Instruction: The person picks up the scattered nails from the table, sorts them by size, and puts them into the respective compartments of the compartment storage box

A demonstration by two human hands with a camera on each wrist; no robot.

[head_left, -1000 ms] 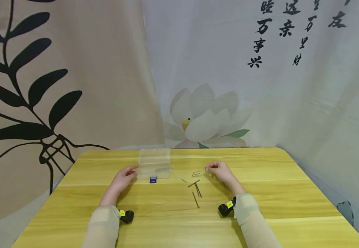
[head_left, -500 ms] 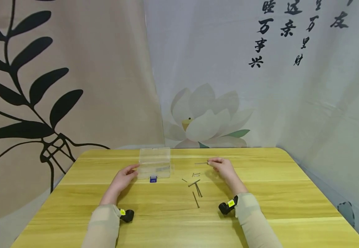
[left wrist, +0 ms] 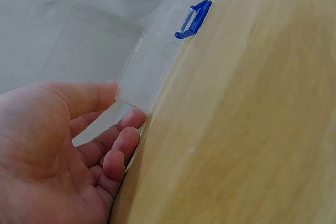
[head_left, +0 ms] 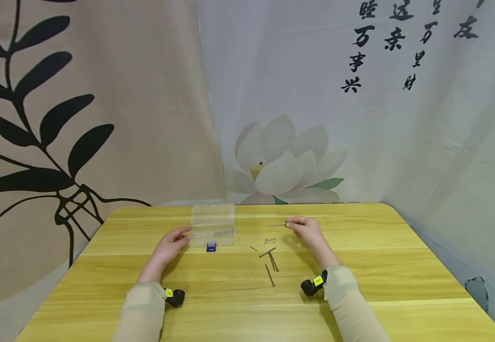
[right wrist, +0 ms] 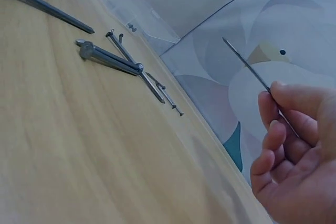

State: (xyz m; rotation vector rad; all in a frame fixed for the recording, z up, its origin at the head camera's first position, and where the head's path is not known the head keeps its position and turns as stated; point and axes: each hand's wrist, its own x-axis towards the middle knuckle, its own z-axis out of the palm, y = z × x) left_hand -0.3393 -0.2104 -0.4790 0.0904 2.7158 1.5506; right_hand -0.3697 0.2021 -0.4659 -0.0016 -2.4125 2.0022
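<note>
A clear plastic box (head_left: 213, 233) with a blue latch (left wrist: 195, 19) stands on the table, lid raised at the back. My left hand (head_left: 174, 243) holds its left end: the thumb meets the upper edge, and curled fingers lie at the lower corner. A long nail (right wrist: 247, 66) is pinched between thumb and fingers of my right hand (head_left: 307, 232), lifted above the table with its point to the left. Below it lie small nails (head_left: 270, 241), a crossed group of larger nails (right wrist: 113, 61) and a separate large nail (head_left: 270, 275).
The wooden table (head_left: 230, 313) ends at a back edge just behind the box. A printed curtain (head_left: 294, 95) hangs beyond it. One short nail (head_left: 253, 249) lies between the box and the crossed nails.
My right hand has raised the long nail off the table beside the small nails, and has held it nearly still over the last half second. My left hand has stayed at the box.
</note>
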